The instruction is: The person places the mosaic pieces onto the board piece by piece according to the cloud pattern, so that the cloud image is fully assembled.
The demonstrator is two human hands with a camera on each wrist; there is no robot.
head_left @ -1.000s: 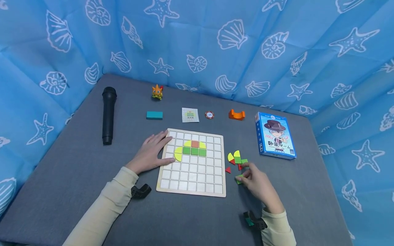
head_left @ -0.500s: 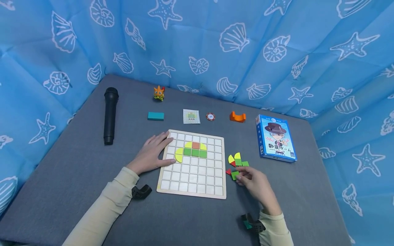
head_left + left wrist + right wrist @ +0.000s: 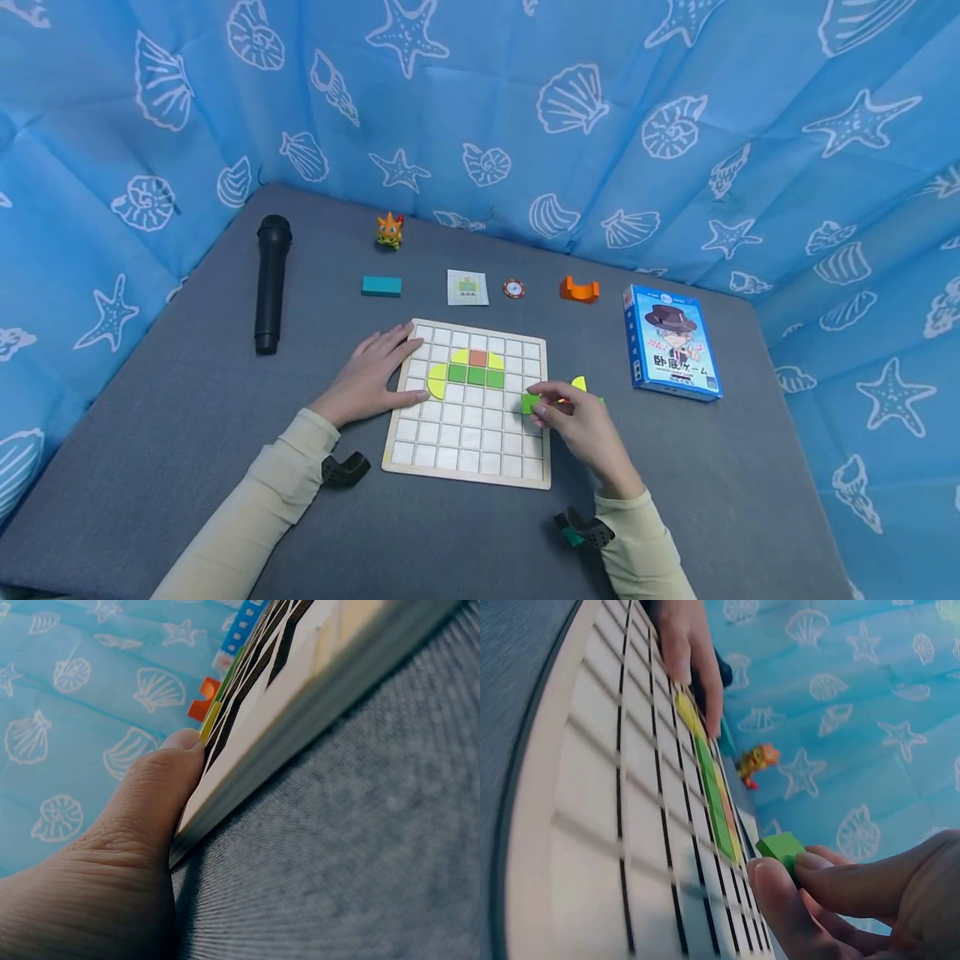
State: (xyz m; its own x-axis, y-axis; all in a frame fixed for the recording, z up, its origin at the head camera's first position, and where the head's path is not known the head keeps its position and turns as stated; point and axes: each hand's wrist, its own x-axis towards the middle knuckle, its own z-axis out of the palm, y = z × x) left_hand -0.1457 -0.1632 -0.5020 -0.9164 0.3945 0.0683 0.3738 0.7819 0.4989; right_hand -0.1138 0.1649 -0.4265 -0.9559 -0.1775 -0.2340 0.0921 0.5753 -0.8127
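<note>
Green tile: a small green square wooden tile point(image 3: 530, 404) is pinched at the fingers point(image 3: 780, 889) of the right hand point(image 3: 581, 429), held over the right side of the board.
Board: the pale wooden grid board point(image 3: 420, 467) lies on the grey table point(image 3: 187, 417), with green, yellow and orange tiles in its upper rows.
Left hand: the left hand point(image 3: 371, 375) rests flat, fingers relaxed, against the board's left edge.
Loose pieces: coloured pieces point(image 3: 579, 384) lie just right of the board.

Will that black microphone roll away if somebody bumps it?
Probably, a bit. The black microphone is round and lies on its side, so a sideways bump might roll it. The grey table looks like soft fabric, which should slow it. It looks stiff, not floppy.
</note>
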